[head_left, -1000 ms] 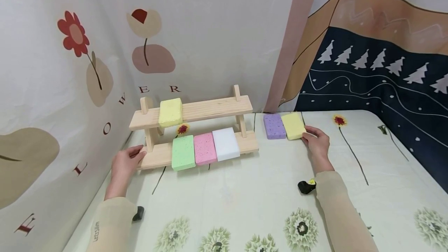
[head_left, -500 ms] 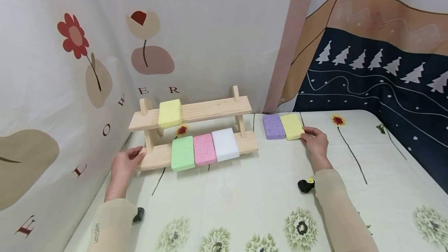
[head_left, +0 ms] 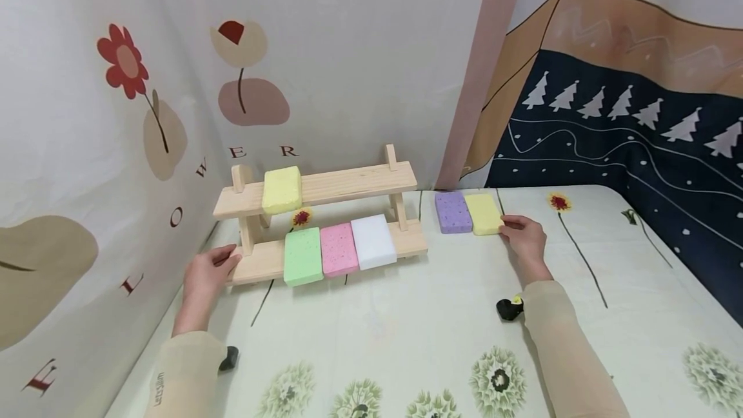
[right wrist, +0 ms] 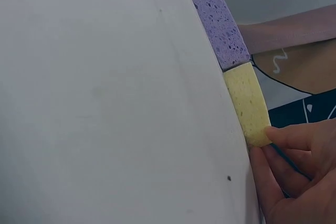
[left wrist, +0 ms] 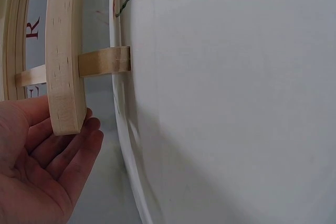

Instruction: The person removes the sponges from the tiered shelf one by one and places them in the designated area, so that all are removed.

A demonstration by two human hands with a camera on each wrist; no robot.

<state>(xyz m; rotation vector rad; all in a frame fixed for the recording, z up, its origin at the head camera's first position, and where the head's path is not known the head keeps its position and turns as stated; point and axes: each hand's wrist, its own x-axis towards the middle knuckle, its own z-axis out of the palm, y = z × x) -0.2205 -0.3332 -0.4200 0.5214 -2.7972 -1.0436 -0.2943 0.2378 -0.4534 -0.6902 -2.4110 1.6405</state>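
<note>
My left hand [head_left: 204,279] holds the left end of a two-tier wooden shelf [head_left: 261,260] by its lower board. In the left wrist view, the fingers curl around the end of that board [left wrist: 65,56]. On the upper tier sits a thick yellow sponge [head_left: 282,189]. A green sponge [head_left: 303,257], a pink sponge [head_left: 339,249] and a white sponge [head_left: 374,242] stand side by side on the lower tier. Right of the shelf, my right hand [head_left: 525,240] pinches the near right corner of a flat yellow sponge [head_left: 484,214] on the table. A purple sponge [head_left: 453,213] touches its left side.
A light tablecloth [head_left: 377,328] with printed flowers covers the table. Printed curtains [head_left: 360,50] stand close behind the shelf and along the left. Small black objects lie near both sleeves, one [head_left: 509,309] by the right and one [head_left: 229,358] by the left.
</note>
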